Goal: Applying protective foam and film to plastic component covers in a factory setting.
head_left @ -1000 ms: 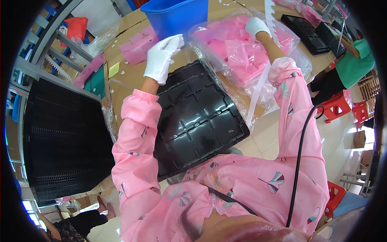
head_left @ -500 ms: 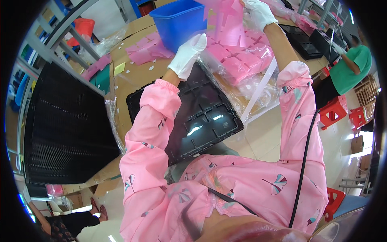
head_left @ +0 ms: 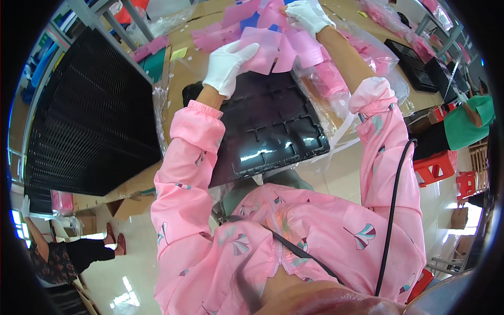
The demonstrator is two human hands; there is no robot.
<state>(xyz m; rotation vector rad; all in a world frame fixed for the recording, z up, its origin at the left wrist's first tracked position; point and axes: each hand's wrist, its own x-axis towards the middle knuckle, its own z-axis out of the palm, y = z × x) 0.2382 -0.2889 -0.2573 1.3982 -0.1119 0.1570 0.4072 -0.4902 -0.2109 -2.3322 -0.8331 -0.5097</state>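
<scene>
A slitted, translucent pink plastic sheet (head_left: pixel 262 50) hangs in front of me with its flaps spread. My right hand (head_left: pixel 310 17), in a white glove, is closed on its upper edge. My left hand (head_left: pixel 226 68), also gloved in white, is beside the sheet's left flap, thumb stretched apart from the fingers; the thumb lies against or just in front of the flap. Below the hands a glossy black molded plastic tray (head_left: pixel 268 123) with raised ribs lies at the table's near edge. My left sleeve covers part of its left side.
Blue plastic (head_left: pixel 251 22) shows behind the sheet. A large black perforated panel (head_left: pixel 94 115) leans at the left. Pink sheets in clear wrap (head_left: pixel 336 79) lie right of the tray. Another black tray (head_left: pixel 412 63) is farther right, near a person in green (head_left: pixel 470 123) and red stools (head_left: pixel 436 168).
The pink sheet has come lower and nearer, over the tray's far end and in front of the blue bin. My right hand moved left; my left hand shifted slightly left and opened its thumb. My view turned.
</scene>
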